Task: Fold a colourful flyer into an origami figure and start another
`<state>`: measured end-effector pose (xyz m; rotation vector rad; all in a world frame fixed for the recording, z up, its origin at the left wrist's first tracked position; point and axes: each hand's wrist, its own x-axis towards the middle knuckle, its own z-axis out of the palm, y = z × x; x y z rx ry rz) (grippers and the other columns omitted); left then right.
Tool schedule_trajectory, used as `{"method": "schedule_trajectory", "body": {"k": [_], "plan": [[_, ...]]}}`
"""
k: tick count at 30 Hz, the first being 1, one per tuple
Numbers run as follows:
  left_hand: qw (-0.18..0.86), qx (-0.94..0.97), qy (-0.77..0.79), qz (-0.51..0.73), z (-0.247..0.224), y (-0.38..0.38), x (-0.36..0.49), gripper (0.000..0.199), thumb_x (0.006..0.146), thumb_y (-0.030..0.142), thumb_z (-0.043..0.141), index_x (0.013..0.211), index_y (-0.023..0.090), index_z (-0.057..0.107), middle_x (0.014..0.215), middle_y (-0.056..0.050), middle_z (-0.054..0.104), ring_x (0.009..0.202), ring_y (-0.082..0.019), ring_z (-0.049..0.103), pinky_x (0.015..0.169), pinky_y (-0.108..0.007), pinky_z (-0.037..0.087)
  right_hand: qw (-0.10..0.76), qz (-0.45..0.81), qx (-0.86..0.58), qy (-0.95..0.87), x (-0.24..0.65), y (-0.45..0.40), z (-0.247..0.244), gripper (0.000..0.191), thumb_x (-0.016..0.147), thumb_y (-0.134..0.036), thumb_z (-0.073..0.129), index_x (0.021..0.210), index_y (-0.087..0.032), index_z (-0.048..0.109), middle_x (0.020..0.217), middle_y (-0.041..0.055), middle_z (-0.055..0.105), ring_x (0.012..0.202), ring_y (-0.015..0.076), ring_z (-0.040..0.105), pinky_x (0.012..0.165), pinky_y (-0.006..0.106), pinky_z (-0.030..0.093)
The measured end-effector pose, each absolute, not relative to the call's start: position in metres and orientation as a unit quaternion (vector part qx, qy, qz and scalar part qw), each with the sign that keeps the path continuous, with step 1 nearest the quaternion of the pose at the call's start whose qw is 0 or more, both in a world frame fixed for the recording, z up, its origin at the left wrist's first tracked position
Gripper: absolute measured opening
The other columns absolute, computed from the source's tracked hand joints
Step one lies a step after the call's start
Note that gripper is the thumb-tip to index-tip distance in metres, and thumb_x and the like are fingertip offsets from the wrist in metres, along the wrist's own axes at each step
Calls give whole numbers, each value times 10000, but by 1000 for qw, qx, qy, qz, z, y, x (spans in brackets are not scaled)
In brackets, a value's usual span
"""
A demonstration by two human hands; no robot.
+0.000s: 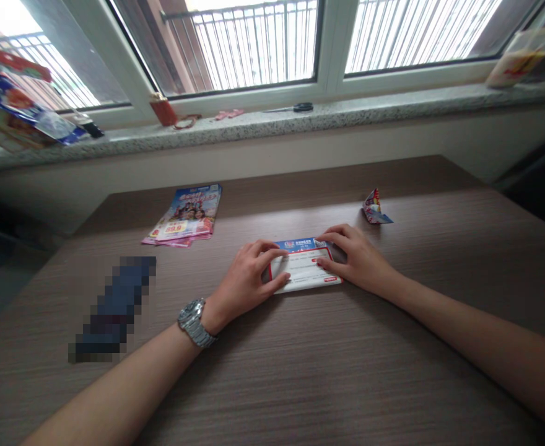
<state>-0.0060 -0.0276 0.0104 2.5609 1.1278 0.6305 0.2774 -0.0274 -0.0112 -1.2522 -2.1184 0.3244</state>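
A sheet of printed paper (pixel 300 272) lies on the brown table (pixel 309 371), with its lower part folded up. The folded part shows a white side with a red border, and a blue printed strip shows beyond it. My left hand (pixel 247 279), with a metal watch on the wrist, rests on the sheet's left edge, thumb and fingers apart. At the right edge, my right hand (pixel 358 257) touches the paper with thumb and index finger spread. Both hands press the sheet from above without gripping it.
A stack of colourful flyers (pixel 191 214) lies at the back left. Nearer on the left is a pixelated dark object (pixel 117 310). A small folded paper piece (pixel 374 209) stands at the back right. Scissors (pixel 303 108) and a red bottle (pixel 163 110) are on the stone windowsill (pixel 254 126).
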Motion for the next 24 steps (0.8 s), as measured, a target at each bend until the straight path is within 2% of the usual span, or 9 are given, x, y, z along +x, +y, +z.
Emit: {"method": "schedule_trajectory", "body": {"k": [7, 10, 14, 24], "plan": [[145, 865, 419, 236, 9, -26, -6, 340, 974, 348, 615, 1291, 226, 635, 1284, -119, 585, 1176, -277, 565, 1038, -477, 475, 302, 116, -472, -820, 277, -27, -13, 370, 868, -371, 734, 1215, -259, 676, 1208, 125, 593, 1127, 337, 578, 996, 561, 502], [130, 860, 436, 233, 8, -25, -6, 397, 953, 352, 646, 1323, 212, 611, 1303, -124, 572, 1215, -290, 537, 1063, -479, 450, 288, 115, -469, -827, 278, -28, -12, 379, 871, -369, 727, 1225, -247, 669, 1227, 131, 584, 1135, 337, 570, 1005, 555, 498], [100, 858, 455, 217, 6, -24, -7, 470, 925, 390, 685, 1354, 226, 588, 1297, -117, 571, 1222, -306, 517, 1064, -499, 426, 287, 120, -468, -827, 277, -28, -10, 387, 871, -368, 724, 1238, -258, 662, 1232, 129, 577, 1145, 338, 570, 1005, 551, 500], [109, 850, 462, 230, 3, -19, -7, 398, 923, 395, 702, 1287, 262, 611, 1221, -80, 605, 1151, -282, 542, 1002, -462, 438, 290, 139, -467, -823, 277, -24, -9, 324, 883, -351, 720, 1189, -261, 662, 1204, 119, 585, 1136, 325, 578, 996, 544, 508]]}}
